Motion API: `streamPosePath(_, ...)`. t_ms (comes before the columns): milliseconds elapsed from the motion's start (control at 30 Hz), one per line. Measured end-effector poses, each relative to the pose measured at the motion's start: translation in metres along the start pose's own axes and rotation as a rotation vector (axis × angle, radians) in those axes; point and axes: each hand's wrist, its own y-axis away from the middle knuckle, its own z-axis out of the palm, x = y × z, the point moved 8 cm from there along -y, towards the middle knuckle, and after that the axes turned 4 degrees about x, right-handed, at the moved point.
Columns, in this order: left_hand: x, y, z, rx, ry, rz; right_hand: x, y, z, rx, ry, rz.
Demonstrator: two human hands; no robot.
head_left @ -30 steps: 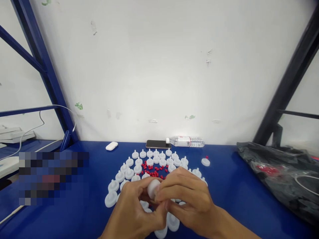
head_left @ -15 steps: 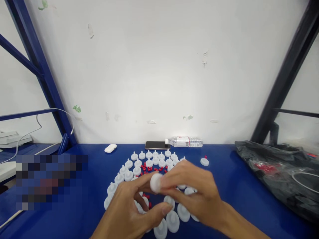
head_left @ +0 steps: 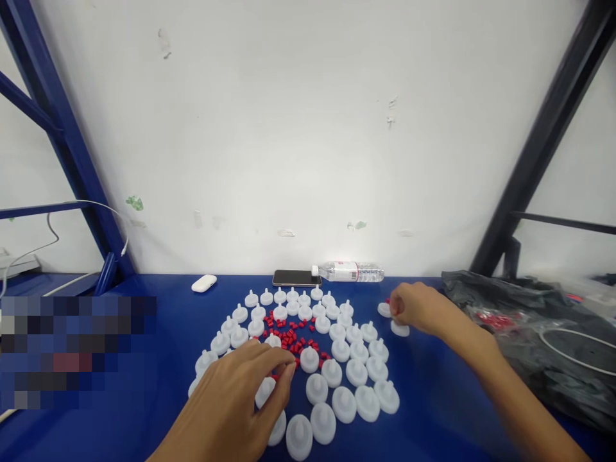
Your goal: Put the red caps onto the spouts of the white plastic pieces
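My left hand [head_left: 245, 391] hovers over the near left of the parts, thumb and fingertips pinched together at the edge of a pile of small red caps [head_left: 291, 340]. A bit of red shows at those fingertips. Farther right, my right hand [head_left: 416, 309] is closed on top of a white disc-shaped part [head_left: 399, 329] at the table surface; its fingers hide the part's spout. Just left of it sits another white disc [head_left: 384, 310] with a red cap on its spout. Several white spouted discs [head_left: 344, 404] stand in a rough ring around the red caps.
Along the wall lie a black phone [head_left: 293, 278], a clear plastic bottle [head_left: 351, 271] on its side and a white case [head_left: 204, 283]. A dark plastic bag [head_left: 524, 340] covers the table's right side. Blue frame posts [head_left: 72, 141] rise at the left.
My right hand has moved right, away from my left hand, carrying the white disc down to the table beside the capped one. My left hand's thumb and fingers have closed near the red caps.
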Motion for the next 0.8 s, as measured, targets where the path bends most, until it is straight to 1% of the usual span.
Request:
streamPosePath(67,-0.002,-0.001,0.002,-0.002,-0.012,0.010,-0.004,0.001,-0.001,0.004,0.000,-0.001)
streamPosePath(167,-0.003,-0.001,0.005,0.001,-0.007,0.021,-0.023,0.006,-0.006,-0.010,-0.064,-0.069)
streamPosePath(267,-0.002,0.000,0.006,0.022,-0.006,0.062,-0.041,0.011,-0.001,-0.073,-0.140,-0.151)
streamPosePath(333,0.000,0.000,0.005,0.042,-0.008,0.082,-0.045,0.011,0.002,-0.081,-0.154,-0.163)
streamPosePath(433,0.001,-0.001,0.004,0.059,-0.007,0.079,-0.042,0.009,-0.002,-0.046,-0.160,-0.152)
streamPosePath(500,0.000,-0.001,0.002,0.082,-0.006,0.041,-0.045,0.010,-0.013,-0.001,-0.215,-0.152)
streamPosePath(533,0.000,-0.001,0.001,0.099,-0.006,0.017,-0.050,0.013,-0.020,0.028,-0.285,-0.172)
streamPosePath(567,-0.001,-0.001,-0.001,0.117,-0.005,-0.006,-0.059,0.017,-0.028,0.057,-0.383,-0.214)
streamPosePath(633,0.000,0.000,-0.001,0.129,0.010,-0.039,-0.086,0.032,-0.042,0.076,-0.627,-0.360)
streamPosePath(700,0.002,0.000,0.001,0.102,0.069,-0.050,-0.118,0.052,-0.047,0.016,-0.839,-0.525)
streamPosePath(733,0.003,0.000,0.002,0.082,0.118,-0.055,-0.132,0.062,-0.046,-0.034,-0.916,-0.577)
streamPosePath(800,0.006,-0.003,0.005,0.028,0.226,-0.038,-0.154,0.078,-0.041,-0.116,-1.019,-0.638)
